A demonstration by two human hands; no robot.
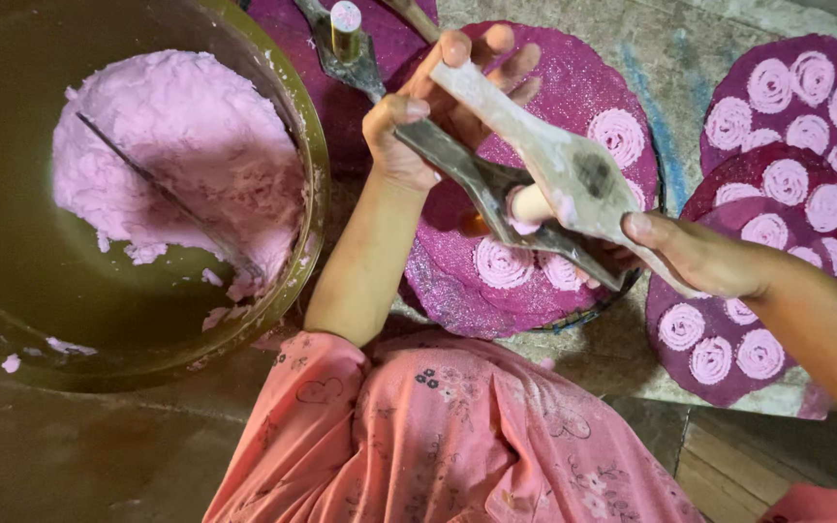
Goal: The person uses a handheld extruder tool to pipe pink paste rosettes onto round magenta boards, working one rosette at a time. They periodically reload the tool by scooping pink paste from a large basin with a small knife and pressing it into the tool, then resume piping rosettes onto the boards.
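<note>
Pink flowered cloth (457,446) covers the lap at the bottom of the view, nearest the camera. Just above it the right hand (704,257) closes its grip on the lower ends of a press (535,169), a two-armed wooden and metal tool; the left hand (438,107) clasps the upper ends, fingers curled round both arms. A stub of pink dough (532,205) shows between the arms at the middle of the press, over a purple mat (535,271).

That mat carries three spirals so far: two near its lower edge (503,263) and one at its upper right (620,134). Much of its surface remains bare, so it looks about half filled at most.

To the right, three purple mats (787,145) overlap on the floor (670,58), each carrying a set of pink spirals; these look finished.

To the left stands a big bowl (312,165) with a large mound of pink dough (186,165) in it and a thin stick (167,194) lying across the mound. Judging by that mound, plenty is left to press.

Farthest off, at the top edge, a metal tool (346,44) lies on another purple mat.
</note>
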